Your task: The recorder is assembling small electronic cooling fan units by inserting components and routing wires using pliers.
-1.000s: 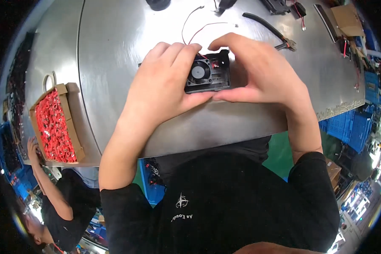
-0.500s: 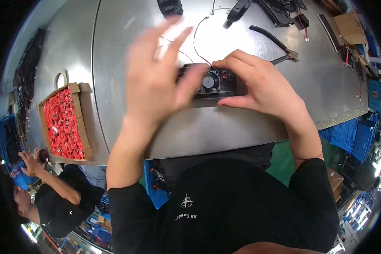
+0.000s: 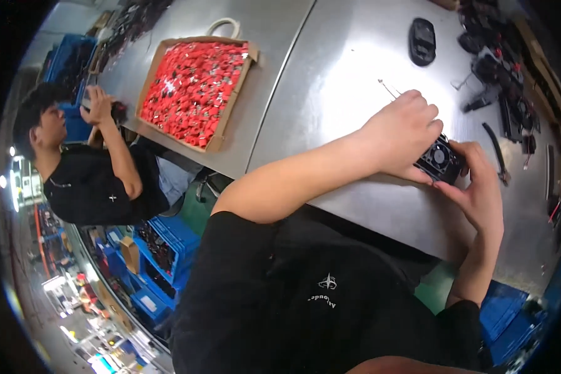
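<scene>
Where the frame's far left curves away, a co-worker in a black shirt sits at the edge of the surface, one raised hand at a dark object too small to identify. Blue crates stack below, lower left.

Upper left of centre: shallow cardboard box lying flat on the metal surface, packed with small red parts. White loop handle or cord shows at its far rim.

Centre: wearer's black shirt fills the lower frame; left forearm crosses diagonally up toward the right.

Right of centre: left hand curled over the near-left side of a small black cooling fan, fingers clamped on its housing. Fan rests at the near edge of the surface, rotor face up. Thin wires trail just above the left knuckles.

Right hand grips the fan's right side, thumb and fingers pressed against the casing; both hands grasping the same fan.

Upper right: black oval computer mouse lying apart from the hands. Farther right, a scatter of black parts and cables, details blurred. A dark tool lies just beyond the right hand.
</scene>
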{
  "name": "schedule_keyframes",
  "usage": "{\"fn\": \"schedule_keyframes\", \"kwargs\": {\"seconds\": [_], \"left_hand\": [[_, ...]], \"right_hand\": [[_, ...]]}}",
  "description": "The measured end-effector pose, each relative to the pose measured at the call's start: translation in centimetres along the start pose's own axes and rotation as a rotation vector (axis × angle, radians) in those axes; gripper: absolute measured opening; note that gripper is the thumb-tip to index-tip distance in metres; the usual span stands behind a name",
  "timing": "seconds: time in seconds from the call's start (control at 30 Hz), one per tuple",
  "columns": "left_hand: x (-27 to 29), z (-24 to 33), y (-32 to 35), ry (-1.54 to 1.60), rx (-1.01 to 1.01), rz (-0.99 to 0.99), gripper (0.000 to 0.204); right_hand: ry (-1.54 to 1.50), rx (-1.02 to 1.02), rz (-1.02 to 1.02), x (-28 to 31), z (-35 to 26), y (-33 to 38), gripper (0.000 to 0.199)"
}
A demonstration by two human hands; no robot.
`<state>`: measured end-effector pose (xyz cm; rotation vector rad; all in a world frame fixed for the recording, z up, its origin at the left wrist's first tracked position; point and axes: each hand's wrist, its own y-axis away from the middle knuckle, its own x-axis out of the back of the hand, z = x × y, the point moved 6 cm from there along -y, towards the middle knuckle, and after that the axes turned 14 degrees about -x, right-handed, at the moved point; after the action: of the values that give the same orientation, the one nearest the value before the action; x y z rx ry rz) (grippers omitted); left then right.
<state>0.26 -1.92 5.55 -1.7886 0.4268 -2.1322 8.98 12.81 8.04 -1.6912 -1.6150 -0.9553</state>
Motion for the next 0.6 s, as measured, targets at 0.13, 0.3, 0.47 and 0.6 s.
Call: {"fn": "schedule_keyframes", "kwargs": {"seconds": [0.13,0.3,0.47,0.6], "left_hand": [[-0.6,0.2,0.5,0.097,-0.17,0.141,0.093],[-1.0,1.5,0.5,-0.04,-0.037,0.019,0.091],[-1.4,1.0,0.6,0.028,0.097,0.025,0.081],[-1.3,1.1,-0.8,0.071,0.095,-0.034,0.073]], "right_hand": [[0.014,0.016,-0.031,-0.3,-0.8,-0.3,0.065],[0.028,-0.013,-0.058,-0.9,0.8,0.0,0.064],[0.037,-0.177,-0.261,0.0,0.2,-1.3,0.072],[0.003,-0.154,-0.251,6.9,-3.6,-4.6,0.045]]}}
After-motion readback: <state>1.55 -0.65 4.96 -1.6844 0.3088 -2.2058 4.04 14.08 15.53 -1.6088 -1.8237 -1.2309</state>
